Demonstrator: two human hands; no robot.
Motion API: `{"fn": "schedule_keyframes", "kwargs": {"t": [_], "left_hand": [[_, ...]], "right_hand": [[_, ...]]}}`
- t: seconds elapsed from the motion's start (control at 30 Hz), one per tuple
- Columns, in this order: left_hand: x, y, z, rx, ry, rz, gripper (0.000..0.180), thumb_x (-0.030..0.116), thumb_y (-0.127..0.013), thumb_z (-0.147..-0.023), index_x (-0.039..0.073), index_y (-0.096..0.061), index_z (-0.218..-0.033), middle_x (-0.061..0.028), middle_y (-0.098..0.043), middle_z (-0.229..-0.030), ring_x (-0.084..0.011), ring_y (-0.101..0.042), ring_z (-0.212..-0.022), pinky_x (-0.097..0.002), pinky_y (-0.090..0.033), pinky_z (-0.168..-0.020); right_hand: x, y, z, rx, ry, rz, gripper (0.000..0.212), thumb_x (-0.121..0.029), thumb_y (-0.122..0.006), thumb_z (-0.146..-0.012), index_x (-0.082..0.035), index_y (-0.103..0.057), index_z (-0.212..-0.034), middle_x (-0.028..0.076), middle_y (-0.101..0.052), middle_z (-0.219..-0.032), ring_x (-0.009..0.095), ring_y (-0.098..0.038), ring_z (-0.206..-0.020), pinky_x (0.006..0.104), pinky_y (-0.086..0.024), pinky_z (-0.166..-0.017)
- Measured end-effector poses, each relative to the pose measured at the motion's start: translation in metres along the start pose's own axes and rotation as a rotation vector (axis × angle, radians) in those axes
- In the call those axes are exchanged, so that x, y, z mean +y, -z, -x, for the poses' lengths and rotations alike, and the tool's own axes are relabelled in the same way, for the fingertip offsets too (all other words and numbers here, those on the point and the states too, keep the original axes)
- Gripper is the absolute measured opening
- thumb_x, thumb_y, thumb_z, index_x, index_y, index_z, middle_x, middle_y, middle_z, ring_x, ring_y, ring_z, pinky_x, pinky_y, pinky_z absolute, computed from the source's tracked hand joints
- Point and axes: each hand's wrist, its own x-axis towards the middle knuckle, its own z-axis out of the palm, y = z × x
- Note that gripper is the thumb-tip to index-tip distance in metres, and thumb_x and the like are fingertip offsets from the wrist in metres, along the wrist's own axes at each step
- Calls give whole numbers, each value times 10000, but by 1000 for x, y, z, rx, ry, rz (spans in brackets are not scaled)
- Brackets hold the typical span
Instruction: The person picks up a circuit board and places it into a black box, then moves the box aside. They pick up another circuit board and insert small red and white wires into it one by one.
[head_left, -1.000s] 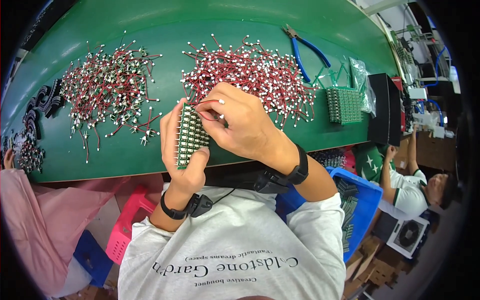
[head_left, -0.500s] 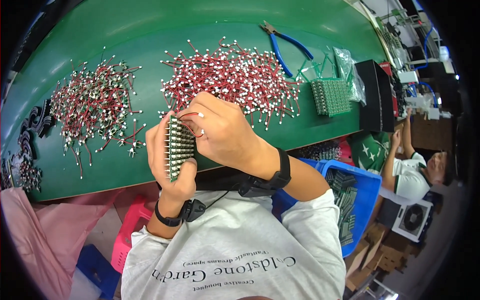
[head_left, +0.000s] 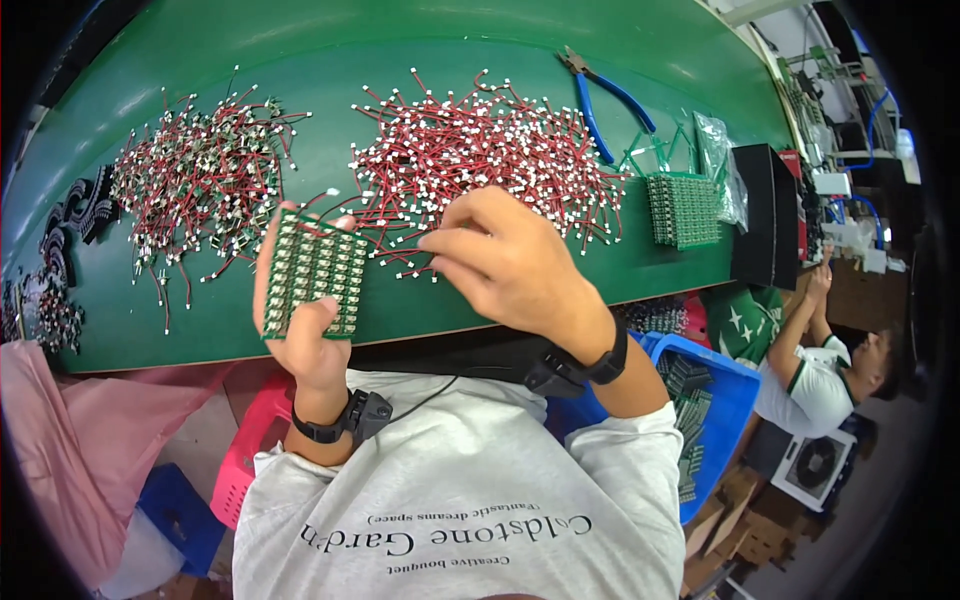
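My left hand [head_left: 315, 355] holds a green panel of small circuit boards [head_left: 315, 275] tilted up, thumb across its component side and fingers behind. Rows of small parts cover the panel. A short wire lead [head_left: 322, 195] with a white plug sticks out past its top edge. My right hand [head_left: 515, 260] is at the near edge of a big heap of red wire leads with white plugs [head_left: 480, 150]. Its thumb and fingers are drawn together in a pinch; whatever is between the tips cannot be made out.
Left on the green table [head_left: 330, 60] lies a heap of wired small boards [head_left: 205, 180], with black strips [head_left: 75, 220] beyond it. Blue-handled cutters [head_left: 605, 100], stacked panels [head_left: 685, 210] and a black box [head_left: 765, 215] stand right. A blue bin [head_left: 735, 400] holds boards; a co-worker [head_left: 830, 360] sits right.
My right hand has left the panel and moved right to the wire heap. My left hand has moved slightly left and turned the panel so its component face shows.
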Motion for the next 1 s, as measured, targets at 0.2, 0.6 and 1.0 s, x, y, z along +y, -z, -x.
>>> {"fn": "schedule_keyframes", "kwargs": {"t": [0.2,0.6,1.0], "left_hand": [[-1,4,2,-5,-12,16,855,5,-427,-606,-146,-296,-1437,-316,-558,-1246,-371,-585,-1199,-426,-493,-1014],[2,4,-1,-31,8,37,845,-32,-413,-620,-136,-296,-1450,-303,-550,-1265,-345,-596,-1184,-410,-480,-1025],[1,7,0,-31,41,71,837,-5,-432,-642,-119,-295,-1459,-271,-567,-1255,-332,-615,-1158,-406,-483,-1026]], "right_hand": [[-10,-18,-3,-111,68,60,186,-51,-770,-703,-61,-703,-876,56,-580,-914,244,-581,-846,356,-497,-675],[6,-16,-43,126,-241,-432,61,-5,-592,-939,10,-584,-997,63,-635,-837,127,-627,-735,260,-515,-688],[-35,-18,-29,45,-335,-697,139,56,-633,-901,54,-666,-1036,93,-660,-945,128,-671,-768,243,-552,-653]]}}
